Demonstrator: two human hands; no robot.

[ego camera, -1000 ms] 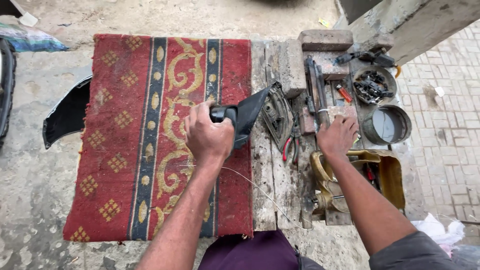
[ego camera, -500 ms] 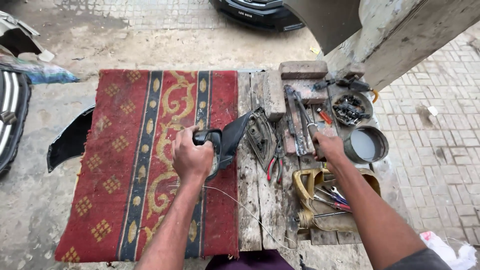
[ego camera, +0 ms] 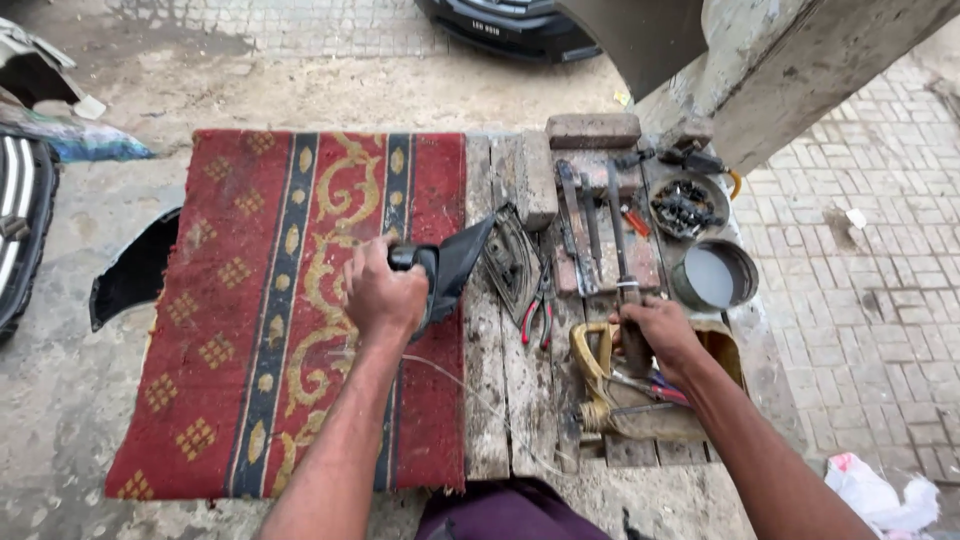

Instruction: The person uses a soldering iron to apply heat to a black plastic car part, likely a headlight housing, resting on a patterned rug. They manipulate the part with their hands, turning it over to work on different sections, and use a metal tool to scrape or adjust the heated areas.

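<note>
Your single head camera looked steeply down from close above the worktop (ego camera: 505,400), facing forward over your arms.

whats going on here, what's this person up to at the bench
A person sits at a wooden workbench half covered by a red patterned rug. The left hand grips a black plastic part at the rug's edge. The right hand is closed around the handle of a long metal tool lying among other tools. Red-handled pliers, a tin of pale liquid and a dish of small dark parts sit nearby.
</note>
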